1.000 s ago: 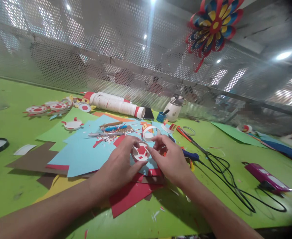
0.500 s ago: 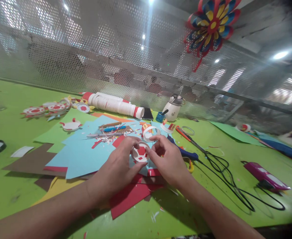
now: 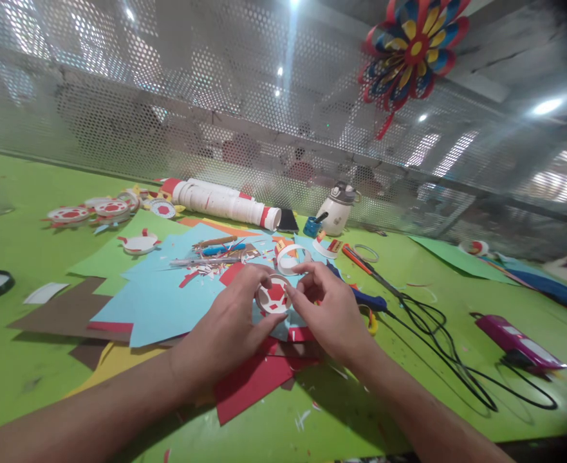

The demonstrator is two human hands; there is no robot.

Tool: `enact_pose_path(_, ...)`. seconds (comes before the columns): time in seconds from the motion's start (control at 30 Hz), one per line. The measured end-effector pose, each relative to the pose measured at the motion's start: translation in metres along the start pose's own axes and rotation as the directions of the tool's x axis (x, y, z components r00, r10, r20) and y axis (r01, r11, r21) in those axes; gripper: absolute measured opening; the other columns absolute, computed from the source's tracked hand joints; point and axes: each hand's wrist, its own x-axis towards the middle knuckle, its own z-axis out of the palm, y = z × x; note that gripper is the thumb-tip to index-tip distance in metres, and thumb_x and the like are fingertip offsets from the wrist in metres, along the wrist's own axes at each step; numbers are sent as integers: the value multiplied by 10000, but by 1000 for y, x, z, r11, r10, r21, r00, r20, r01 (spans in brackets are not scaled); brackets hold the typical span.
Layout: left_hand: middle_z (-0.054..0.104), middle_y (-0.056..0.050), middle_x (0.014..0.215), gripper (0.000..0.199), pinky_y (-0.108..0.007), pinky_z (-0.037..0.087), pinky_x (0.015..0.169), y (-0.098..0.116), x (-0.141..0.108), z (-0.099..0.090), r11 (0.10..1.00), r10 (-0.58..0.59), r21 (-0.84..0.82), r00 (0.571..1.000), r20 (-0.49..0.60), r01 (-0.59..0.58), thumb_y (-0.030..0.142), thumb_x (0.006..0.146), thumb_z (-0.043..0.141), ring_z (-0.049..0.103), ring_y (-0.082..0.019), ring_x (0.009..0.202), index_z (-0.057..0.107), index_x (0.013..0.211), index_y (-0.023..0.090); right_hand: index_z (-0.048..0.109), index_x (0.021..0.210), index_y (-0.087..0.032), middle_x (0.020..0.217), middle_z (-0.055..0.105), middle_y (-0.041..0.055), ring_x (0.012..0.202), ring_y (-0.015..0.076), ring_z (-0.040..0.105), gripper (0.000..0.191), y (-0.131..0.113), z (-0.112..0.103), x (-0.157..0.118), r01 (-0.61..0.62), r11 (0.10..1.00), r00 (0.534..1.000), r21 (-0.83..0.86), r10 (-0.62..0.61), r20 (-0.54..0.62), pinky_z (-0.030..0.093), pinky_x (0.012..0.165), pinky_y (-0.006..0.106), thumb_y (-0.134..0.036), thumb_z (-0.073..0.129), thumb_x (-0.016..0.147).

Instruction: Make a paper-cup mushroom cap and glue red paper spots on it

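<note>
Between my hands is a shallow round white paper dish [image 3: 274, 296], like a cut cup base, with red paper patches on its inner face. My left hand [image 3: 237, 308] curls around its left side, thumb below and fingers above. At the right rim, my right hand [image 3: 329, 308] has its thumb against the dish and its other fingers bent close by; any small piece in them is hidden. Just behind stands a white paper ring [image 3: 293, 259] with red and yellow parts. Light blue paper sheets [image 3: 167, 308] and red paper [image 3: 249, 386] lie beneath.
Scraps and craft tools [image 3: 215, 251] lie behind my left hand. To the right are a blue glue gun [image 3: 367, 299], an orange-handled tool [image 3: 358, 258], black cables [image 3: 437, 341] and a magenta device [image 3: 515, 344]. Stacked white cups [image 3: 225, 202] and decorated dishes [image 3: 112, 209] sit at the back.
The view has shifted very slightly. Both hands stay around the dish, and the right thumb's place on its rim is nearly the same.
</note>
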Motion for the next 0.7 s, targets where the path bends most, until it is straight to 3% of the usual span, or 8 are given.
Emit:
enact_pose_path(0.13, 503, -39, 1076, 337, -374, 499, 817, 0, 1, -1, 1000, -18, 4, 1000, -12, 18, 204, 812, 600, 531, -182, 951, 387, 1070, 247, 596, 918, -181, 766, 569, 9, 679, 147, 538, 99, 0, -2, -4, 169, 975, 978, -146, -184, -94, 431, 642, 292, -199, 591, 822)
enact_pose_path(0.27, 509, -37, 1061, 339, -375, 493, 821, 0, 2, -1, 1000, -15, 3, 1000, -23, 15, 188, 810, 591, 527, -175, 923, 386, 1074, 247, 631, 897, -160, 835, 571, 56, 800, 187, 538, 89, -2, 0, -7, 301, 913, 941, -275, -332, -70, 433, 715, 321, -164, 552, 856)
enact_pose_path(0.47, 509, -40, 1036, 307, -366, 485, 798, 0, 2, 0, 1000, -16, 13, 1000, -13, 16, 183, 813, 579, 527, -170, 875, 395, 1053, 235, 661, 889, -127, 848, 554, 85, 821, 204, 522, 156, -1, 4, -8, 364, 870, 919, -333, -393, -22, 435, 724, 332, -149, 506, 884)
enact_pose_path(0.7, 489, -31, 996, 288, -370, 487, 770, 1, -1, 2, 1000, -21, 14, 1000, 12, 21, 200, 821, 565, 529, -173, 844, 388, 1046, 234, 667, 868, -118, 839, 544, 85, 784, 198, 512, 192, -2, 3, -8, 359, 856, 929, -373, -366, 55, 434, 696, 329, -135, 477, 895)
